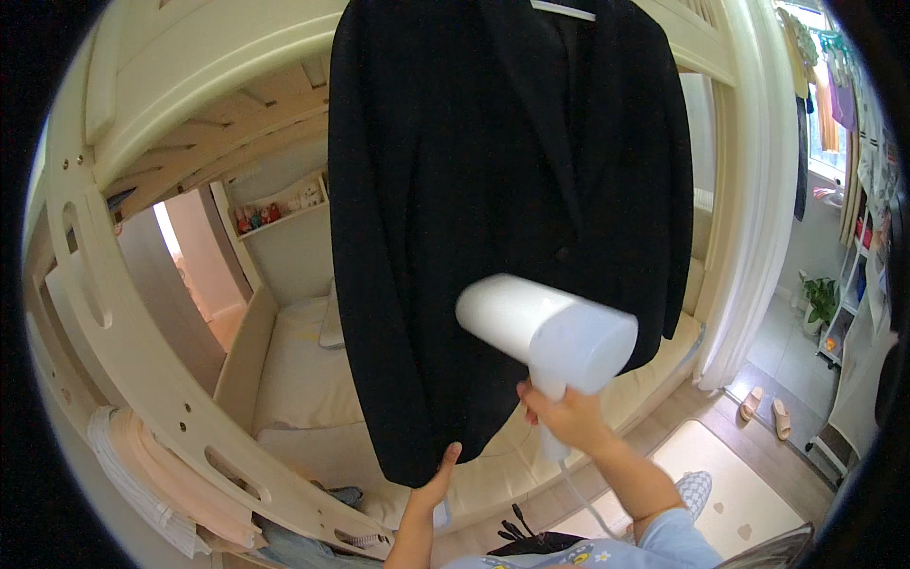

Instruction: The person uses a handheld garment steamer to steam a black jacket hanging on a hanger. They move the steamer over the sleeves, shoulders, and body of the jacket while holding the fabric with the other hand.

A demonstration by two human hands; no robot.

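Note:
A black suit jacket (455, 178) hangs in front of me, its white hanger (564, 10) showing at the collar. My left hand (435, 484) grips the jacket near its lower left hem, thumb in front and the other fingers hidden behind the cloth. In my right hand (569, 419) is a white handheld garment steamer (526, 316), held by its handle. The steamer's head lies over the jacket's lower front, below the button (562, 252); whether it touches the cloth I cannot tell. A pale cord (586, 501) runs down from the handle.
A cream bunk bed frame (142, 306) surrounds the jacket, with a mattress (306, 370) behind. Clothes (160, 476) drape over the rail at lower left. On the right are a white curtain (753, 213), slippers (764, 409), a floor mat (732, 484), a potted plant (817, 295) and a rack (849, 299).

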